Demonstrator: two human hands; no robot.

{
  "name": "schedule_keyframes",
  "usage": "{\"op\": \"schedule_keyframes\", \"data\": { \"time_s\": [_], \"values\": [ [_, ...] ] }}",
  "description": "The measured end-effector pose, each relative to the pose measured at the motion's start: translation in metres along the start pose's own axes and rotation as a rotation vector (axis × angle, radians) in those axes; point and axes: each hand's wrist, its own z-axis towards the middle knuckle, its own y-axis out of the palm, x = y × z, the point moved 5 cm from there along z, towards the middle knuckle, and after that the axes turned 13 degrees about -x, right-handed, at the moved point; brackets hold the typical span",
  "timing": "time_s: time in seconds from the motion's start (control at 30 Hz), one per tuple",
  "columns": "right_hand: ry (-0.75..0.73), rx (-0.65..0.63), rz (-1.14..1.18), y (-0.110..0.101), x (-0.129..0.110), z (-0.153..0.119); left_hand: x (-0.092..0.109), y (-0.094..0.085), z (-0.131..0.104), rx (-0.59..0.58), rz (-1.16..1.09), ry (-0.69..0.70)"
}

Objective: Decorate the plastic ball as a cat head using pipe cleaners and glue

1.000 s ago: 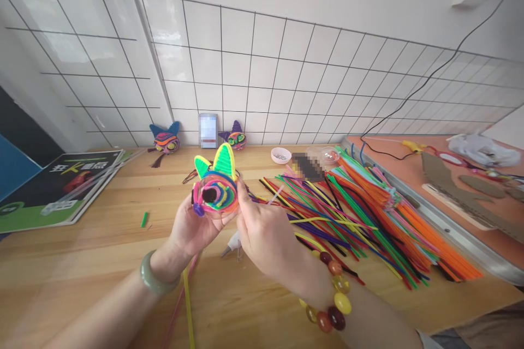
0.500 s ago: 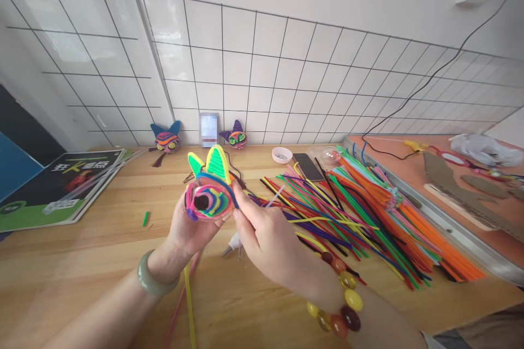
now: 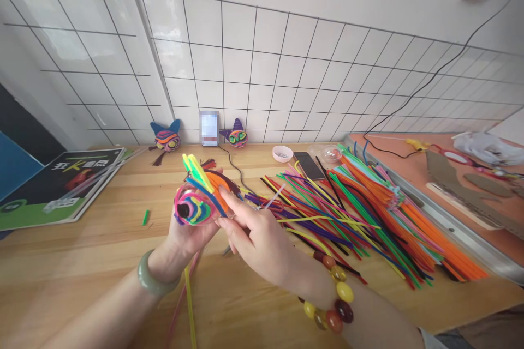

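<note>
A colourful pipe-cleaner animal head (image 3: 198,208) on a clear round base is held above the table, turned partly sideways. It has green and yellow ears, an orange back and a blue strip. My left hand (image 3: 186,240) cups it from below and behind. The thumb and fingers of my right hand (image 3: 256,234) pinch its right side by the end of the blue strip. A grey pointed tip, mostly hidden, shows under my right fingers.
Loose pipe cleaners (image 3: 327,212) spread over the right of the wooden table. Two finished heads (image 3: 167,139) and a lit phone (image 3: 209,128) stand by the wall. A pink dish (image 3: 282,154), dark phone (image 3: 309,166) and magazine (image 3: 61,185) lie around.
The animal head has turned, so its ears now show edge-on and its orange back has come into view. Both hands have kept hold of it, the right one shifting slightly left.
</note>
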Motion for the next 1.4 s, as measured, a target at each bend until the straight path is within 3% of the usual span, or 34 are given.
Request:
{"op": "schedule_keyframes", "data": {
  "time_s": [0.1,0.3,0.53,0.67,0.83,1.03,1.4],
  "values": [
    [0.012,0.004,0.090,0.000,0.004,0.002,-0.001,-0.003,0.001,-0.030,0.007,-0.021],
    [0.019,-0.027,0.191,0.005,0.010,0.003,0.000,-0.018,-0.002,0.033,-0.026,-0.007],
    [0.002,-0.006,0.187,0.005,0.012,0.003,-0.002,-0.015,0.000,0.038,-0.051,-0.008],
    [0.022,-0.018,0.183,0.003,0.014,0.005,0.000,-0.015,-0.001,0.135,-0.027,0.025],
    [0.071,-0.020,0.165,-0.004,0.028,0.012,0.008,-0.003,0.001,0.205,0.106,0.092],
    [0.157,-0.009,0.062,-0.015,0.050,0.022,0.007,0.018,0.004,0.122,0.302,0.158],
    [0.145,-0.076,0.233,-0.019,0.057,0.025,-0.002,0.032,-0.001,0.050,0.328,0.159]
  ]
}}
